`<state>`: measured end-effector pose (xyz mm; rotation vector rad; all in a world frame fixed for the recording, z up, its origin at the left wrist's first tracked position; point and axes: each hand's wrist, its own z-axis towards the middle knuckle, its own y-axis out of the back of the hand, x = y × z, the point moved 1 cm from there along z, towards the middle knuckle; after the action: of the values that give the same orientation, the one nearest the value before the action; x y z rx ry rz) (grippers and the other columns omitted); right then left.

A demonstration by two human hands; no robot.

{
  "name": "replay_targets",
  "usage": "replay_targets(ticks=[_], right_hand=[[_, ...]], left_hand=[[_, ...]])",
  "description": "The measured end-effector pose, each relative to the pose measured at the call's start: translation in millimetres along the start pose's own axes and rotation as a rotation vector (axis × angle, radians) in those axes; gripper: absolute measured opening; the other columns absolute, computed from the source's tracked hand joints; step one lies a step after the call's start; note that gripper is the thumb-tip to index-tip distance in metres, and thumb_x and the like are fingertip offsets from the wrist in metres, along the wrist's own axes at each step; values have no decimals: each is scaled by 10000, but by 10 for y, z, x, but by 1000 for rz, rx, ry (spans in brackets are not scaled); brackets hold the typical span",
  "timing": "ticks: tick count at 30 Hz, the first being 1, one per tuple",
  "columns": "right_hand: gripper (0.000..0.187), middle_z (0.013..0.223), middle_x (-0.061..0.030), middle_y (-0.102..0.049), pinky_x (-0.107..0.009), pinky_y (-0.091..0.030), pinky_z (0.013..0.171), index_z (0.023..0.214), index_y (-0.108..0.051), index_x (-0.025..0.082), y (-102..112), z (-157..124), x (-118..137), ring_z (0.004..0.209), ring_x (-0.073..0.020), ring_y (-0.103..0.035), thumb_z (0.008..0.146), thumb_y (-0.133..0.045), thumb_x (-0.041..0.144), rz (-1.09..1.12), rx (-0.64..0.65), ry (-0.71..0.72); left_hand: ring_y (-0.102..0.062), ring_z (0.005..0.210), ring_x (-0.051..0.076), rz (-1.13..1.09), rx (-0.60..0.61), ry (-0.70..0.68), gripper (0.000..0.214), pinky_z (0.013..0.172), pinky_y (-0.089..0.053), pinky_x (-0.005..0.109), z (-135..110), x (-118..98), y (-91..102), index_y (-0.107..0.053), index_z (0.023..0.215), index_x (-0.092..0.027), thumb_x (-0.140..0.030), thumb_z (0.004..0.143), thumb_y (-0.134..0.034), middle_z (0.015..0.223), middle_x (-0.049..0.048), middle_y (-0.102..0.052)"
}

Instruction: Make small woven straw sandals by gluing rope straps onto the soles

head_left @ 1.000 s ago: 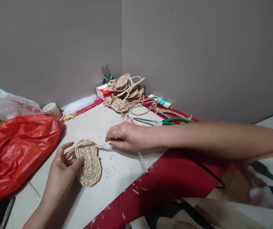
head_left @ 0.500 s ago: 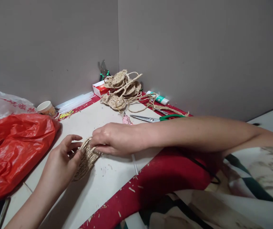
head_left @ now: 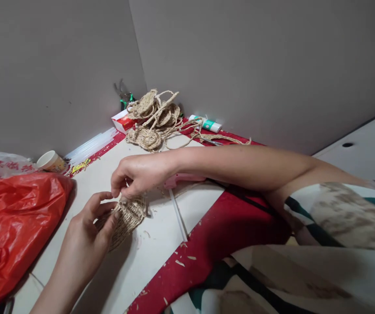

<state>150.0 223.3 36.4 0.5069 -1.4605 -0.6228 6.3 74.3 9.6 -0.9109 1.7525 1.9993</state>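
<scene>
A woven straw-rope piece (head_left: 127, 218), tan and ribbed, is tilted up above the white board. Along its left side, my left hand (head_left: 91, 224) grips it between thumb and fingers. My right hand (head_left: 138, 176) reaches across from the right, its thumb and fingertips pinched at the piece's upper edge; whether a loose strand is between them cannot be made out. Under the right forearm lies a pink glue gun (head_left: 170, 181), partly covered, with a clear glue stick (head_left: 178, 216) pointing toward me.
Behind the hands is a heap of braided straw rope pieces (head_left: 153, 117), with a red-and-white box (head_left: 123, 121), pliers (head_left: 124, 96) and a white-green tube (head_left: 207, 124). A paper cup (head_left: 51, 161), clear sticks (head_left: 91, 146) and a red plastic bag (head_left: 23, 218) lie left. Straw scraps dot the red cloth (head_left: 203, 253).
My right hand has shifted slightly left and up along the piece, uncovering more of its right side. The view has turned a little; the scissors are now mostly hidden behind my forearm.
</scene>
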Motion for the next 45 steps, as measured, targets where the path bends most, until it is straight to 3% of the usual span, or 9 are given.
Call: replay_targets(ticks=[4, 12, 15, 21, 24, 28, 34, 45], right_hand=[[118, 651, 22, -562, -179, -357, 556, 824, -655, 63, 32, -4, -67, 583, -50, -473, 756, -571, 15, -2, -75, 9], [73, 593, 33, -542, -198, -340, 473, 741, -598, 94, 45, -9, -173, 486, -50, -440, 803, -572, 123, 121, -44, -63], [68, 596, 42, -553, -191, -340, 467, 753, -603, 98, 41, 53, -269, 475, -40, -437, 802, -605, 145, 232, -1, -74], [148, 543, 62, -518, -186, -260, 409, 723, -567, 106, -47, 190, -479, 398, -23, -374, 853, -571, 179, 482, 88, -175], [97, 584, 41, -557, -188, -298, 438, 762, -585, 105, -116, 228, -555, 443, -39, -416, 835, -574, 167, 414, -3, -143], [64, 599, 32, -555, -189, -333, 504, 736, -575, 110, -193, 258, -617, 528, -62, -455, 786, -593, 146, 262, -140, -84], [102, 600, 29, -525, -201, -326, 538, 697, -541, 119, -223, 281, -639, 561, -70, -433, 796, -555, 141, 122, -107, -117], [123, 600, 42, -473, -230, -294, 571, 657, -499, 139, -246, 276, -636, 598, -84, -392, 738, -584, 103, -33, -115, -89]], left_hand=[[-672, 902, 248, -91, 9, 12, 266, 711, -506, 300, 30, 5, -86, -585, 987, -249, -408, 782, -647, 979, 68, -700], [-590, 1006, 219, -125, -212, 2, 206, 887, -416, 285, 13, -65, -211, -667, 908, -236, -396, 778, -659, 996, 30, -665], [-580, 929, 187, -176, -180, 31, 160, 833, -410, 256, 11, -38, -209, -670, 846, -235, -382, 784, -671, 938, 6, -640], [-502, 686, 111, -548, -101, 263, 177, 627, -393, 203, 87, 152, -281, -695, 787, -210, -363, 717, -749, 771, -26, -610], [-492, 641, 92, -697, -89, 341, 178, 625, -403, 197, 123, 221, -328, -707, 816, -216, -342, 705, -766, 722, -40, -603], [-534, 679, 102, -709, -107, 395, 202, 672, -429, 211, 133, 250, -347, -713, 857, -223, -338, 702, -772, 742, -42, -624], [-559, 715, 121, -503, -115, 376, 254, 672, -427, 221, 111, 262, -332, -709, 862, -223, -345, 659, -800, 797, -41, -650], [-593, 973, 170, -415, -86, 250, 154, 885, -416, 252, 117, 287, -331, -705, 864, -239, -353, 761, -716, 996, -13, -670]])
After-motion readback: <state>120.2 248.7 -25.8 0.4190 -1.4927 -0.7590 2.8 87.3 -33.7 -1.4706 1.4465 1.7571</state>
